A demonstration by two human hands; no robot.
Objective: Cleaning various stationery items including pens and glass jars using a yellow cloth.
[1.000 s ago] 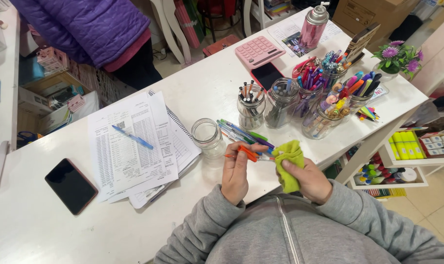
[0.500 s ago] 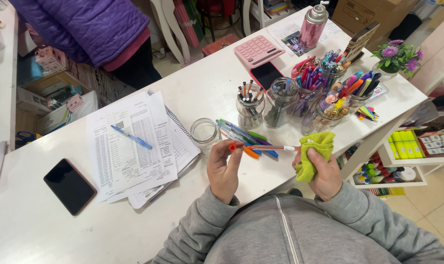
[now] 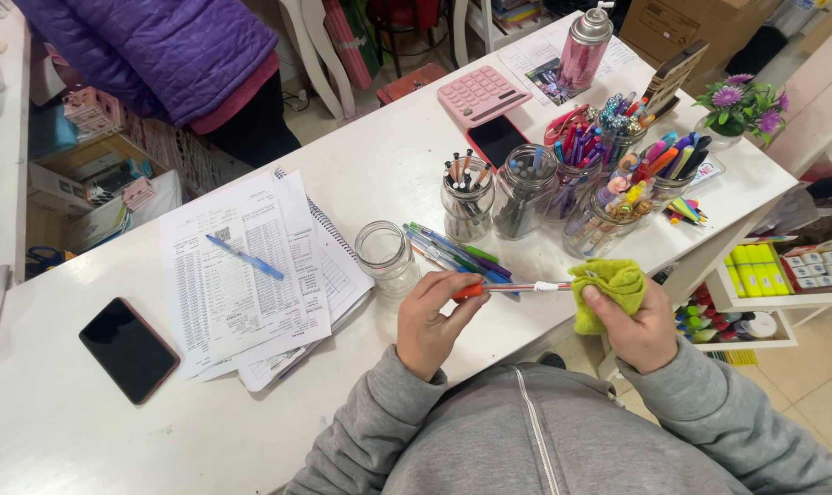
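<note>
Hands meet over the near edge of the white counter [image 3: 361, 183], joined by one pen [image 3: 512, 288]. The left hand [image 3: 432, 323] is curled nearly closed, thumb and fingertips pinching the pen's orange end. The right hand [image 3: 638, 323] is closed around a yellow-green cloth [image 3: 608, 289], which is bunched over the pen's other tip and wraps it. The pen lies almost level between the two hands, with an orange grip, a clear barrel with a thin red core, and a pale end where it enters the cloth. Just beyond the left hand stands an empty glass jar [image 3: 386, 257], and between that jar and the cloth a loose bunch of blue and green pens [image 3: 454, 252] lies flat on the counter, close behind the held pen. Farther out from both hands stand jars of pens [image 3: 526, 192], then a black phone [image 3: 497, 139] and a pink calculator [image 3: 483, 94]. Left of the left hand a stack of printed papers [image 3: 242, 275] carries a blue pen [image 3: 244, 257], and beyond that, well apart, lies another dark phone [image 3: 128, 349]. Across the counter a person in a purple jacket [image 3: 150, 50] stands, hands out of view.
</note>
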